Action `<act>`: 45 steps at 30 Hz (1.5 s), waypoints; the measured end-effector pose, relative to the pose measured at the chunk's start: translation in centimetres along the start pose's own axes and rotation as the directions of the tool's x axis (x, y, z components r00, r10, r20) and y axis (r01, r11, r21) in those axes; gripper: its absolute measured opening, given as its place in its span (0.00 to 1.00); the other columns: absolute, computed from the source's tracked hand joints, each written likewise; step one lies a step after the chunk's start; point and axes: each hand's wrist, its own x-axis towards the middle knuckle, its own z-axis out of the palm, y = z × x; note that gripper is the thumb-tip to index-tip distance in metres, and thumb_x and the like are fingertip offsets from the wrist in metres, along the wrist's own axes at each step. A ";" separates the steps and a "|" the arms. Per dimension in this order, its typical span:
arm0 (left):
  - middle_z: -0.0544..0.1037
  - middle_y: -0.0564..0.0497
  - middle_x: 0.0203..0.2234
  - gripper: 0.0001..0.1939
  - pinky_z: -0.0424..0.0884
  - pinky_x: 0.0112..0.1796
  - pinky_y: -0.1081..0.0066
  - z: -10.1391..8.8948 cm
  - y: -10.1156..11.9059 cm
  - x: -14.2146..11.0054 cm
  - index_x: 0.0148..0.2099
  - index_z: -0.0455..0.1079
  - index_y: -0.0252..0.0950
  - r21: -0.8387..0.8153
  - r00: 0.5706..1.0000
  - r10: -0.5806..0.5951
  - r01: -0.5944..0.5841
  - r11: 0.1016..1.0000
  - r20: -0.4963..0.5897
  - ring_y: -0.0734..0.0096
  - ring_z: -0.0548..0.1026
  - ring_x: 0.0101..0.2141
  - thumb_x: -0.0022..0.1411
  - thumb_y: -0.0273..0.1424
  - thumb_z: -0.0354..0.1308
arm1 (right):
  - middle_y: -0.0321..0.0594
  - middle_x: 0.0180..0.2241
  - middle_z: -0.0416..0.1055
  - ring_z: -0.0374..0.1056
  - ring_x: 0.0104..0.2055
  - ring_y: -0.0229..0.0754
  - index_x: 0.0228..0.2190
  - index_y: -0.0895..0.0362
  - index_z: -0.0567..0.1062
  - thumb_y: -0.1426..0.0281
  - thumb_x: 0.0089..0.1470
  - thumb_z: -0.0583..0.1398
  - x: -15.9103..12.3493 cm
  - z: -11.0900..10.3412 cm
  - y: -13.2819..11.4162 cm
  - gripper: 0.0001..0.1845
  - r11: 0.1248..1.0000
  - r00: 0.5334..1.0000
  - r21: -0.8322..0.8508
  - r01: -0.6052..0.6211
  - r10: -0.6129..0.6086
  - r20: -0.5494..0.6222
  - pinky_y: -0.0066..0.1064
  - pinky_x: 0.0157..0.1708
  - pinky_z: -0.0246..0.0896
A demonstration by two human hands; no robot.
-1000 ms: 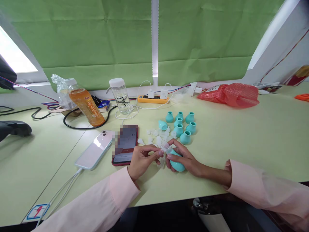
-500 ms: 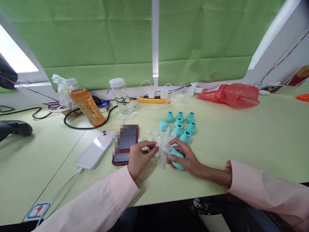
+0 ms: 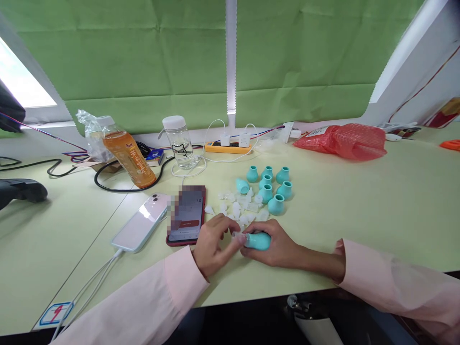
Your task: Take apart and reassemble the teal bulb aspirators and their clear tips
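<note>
My right hand [image 3: 278,245] is wrapped round a teal squeeze bulb [image 3: 259,241], which lies on its side with its neck to the left. At that neck is a small clear plastic tip [image 3: 238,236]. My left hand [image 3: 216,242] pinches the tip with thumb and fingers; whether it is fully seated in the neck I cannot tell. Just beyond both hands lie several loose translucent plastic pieces [image 3: 236,209]. Behind them stand several more teal bulbs [image 3: 276,204], mouths up, and one bulb [image 3: 242,186] lies tipped over.
Left of my hands lie a red-cased phone [image 3: 186,235] and a pale phone [image 3: 141,225] with cables. Farther back are an orange drink bottle [image 3: 131,160], a clear water bottle [image 3: 182,146], a yellow power strip [image 3: 227,148] and a red bubble-wrap bag [image 3: 341,141].
The bulb in my right hand has turned from upright-leaning to lying sideways, neck leftward. My left hand has come closer and now grips the clear tip at the neck.
</note>
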 end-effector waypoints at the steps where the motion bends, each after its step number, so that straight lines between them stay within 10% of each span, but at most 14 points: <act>1: 0.69 0.49 0.21 0.12 0.63 0.26 0.72 0.1 0.1 -0.1 0.28 0.66 0.32 0.086 0.995 0.087 -0.090 0.992 0.041 0.71 0.65 0.25 0.55 0.36 0.49 | 0.34 0.18 0.66 0.60 0.20 0.33 0.23 0.59 0.70 0.65 0.39 0.60 -0.1 0.1 -0.1 0.09 0.999 1.000 -0.021 0.026 -0.026 -0.003 0.24 0.21 0.56; 10: 0.63 0.51 0.14 0.17 0.56 0.21 0.73 0.9 0.0 -0.3 0.21 0.59 0.34 0.313 0.907 0.342 -0.408 0.858 0.245 0.73 0.59 0.20 0.60 0.30 0.41 | 0.34 0.14 0.63 0.57 0.17 0.32 0.18 0.59 0.67 0.65 0.43 0.58 -0.5 0.0 -0.2 0.10 0.965 0.970 -0.117 0.235 -0.225 0.093 0.24 0.19 0.52; 20: 0.54 0.55 0.14 0.17 0.53 0.22 0.73 0.9 0.7 -0.5 0.19 0.47 0.36 -0.086 0.945 0.189 -0.172 0.981 0.267 0.77 0.55 0.18 0.61 0.28 0.35 | 0.34 0.16 0.62 0.57 0.20 0.33 0.21 0.59 0.69 0.61 0.45 0.57 0.1 -1.7 -1.0 0.13 0.955 0.905 0.000 0.297 -0.281 0.319 0.25 0.21 0.52; 34: 0.53 0.56 0.11 0.23 0.51 0.19 0.74 0.8 0.6 -0.5 0.17 0.49 0.35 -0.274 0.947 -0.144 0.225 0.935 0.287 0.80 0.52 0.15 0.62 0.36 0.32 | 0.39 0.21 0.68 0.63 0.24 0.35 0.26 0.60 0.70 0.64 0.48 0.56 0.3 -2.0 -0.8 0.10 0.911 0.828 0.018 0.411 -0.382 0.410 0.26 0.25 0.56; 38: 0.57 0.55 0.12 0.23 0.54 0.20 0.75 0.6 0.0 -0.5 0.18 0.52 0.35 -0.120 0.975 -0.146 0.167 0.979 0.171 0.79 0.55 0.16 0.62 0.37 0.32 | 0.40 0.24 0.70 0.65 0.27 0.36 0.29 0.59 0.71 0.63 0.45 0.58 -0.1 -2.3 -1.1 0.11 0.934 0.858 -0.011 0.356 -0.323 0.399 0.26 0.29 0.58; 45: 0.64 0.52 0.19 0.19 0.59 0.24 0.74 0.8 -1.2 -0.2 0.25 0.58 0.35 0.277 0.952 -0.006 -0.083 0.957 0.306 0.74 0.63 0.22 0.62 0.38 0.34 | 0.37 0.25 0.70 0.64 0.28 0.34 0.29 0.59 0.71 0.64 0.44 0.59 0.1 -2.8 -0.3 0.11 0.945 0.808 -0.022 0.326 -0.266 0.526 0.25 0.31 0.57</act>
